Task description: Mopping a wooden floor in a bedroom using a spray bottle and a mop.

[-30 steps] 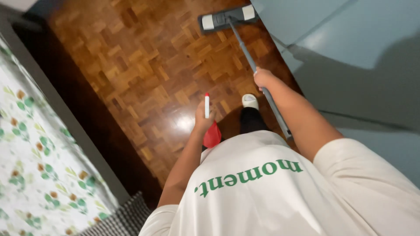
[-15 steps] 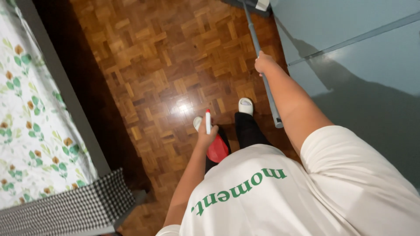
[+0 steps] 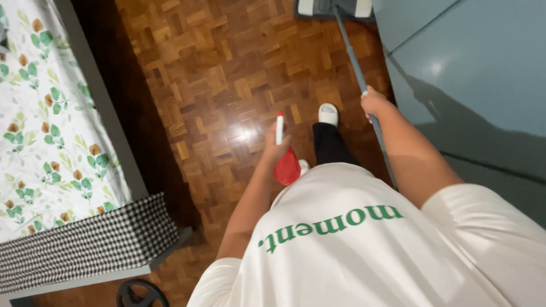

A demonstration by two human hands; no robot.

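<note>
Head-camera view: the right hand (image 3: 375, 103) grips a grey mop handle (image 3: 357, 62) running up to the mop head (image 3: 333, 8) at the top edge. The left hand (image 3: 277, 149), mid-frame, is closed around a red-and-white spray bottle (image 3: 285, 162) (white nozzle up) above the parquet floor (image 3: 227, 74), a floral-covered bed (image 3: 45, 125) at left.

Parquet floor (image 3: 227, 74) of small wooden blocks lies beneath both hands. Left of the hands: a bed with floral sheet (image 3: 40, 125) and black-and-white checked cloth (image 3: 85, 244). To their right, a grey-blue panel (image 3: 472, 74).
</note>
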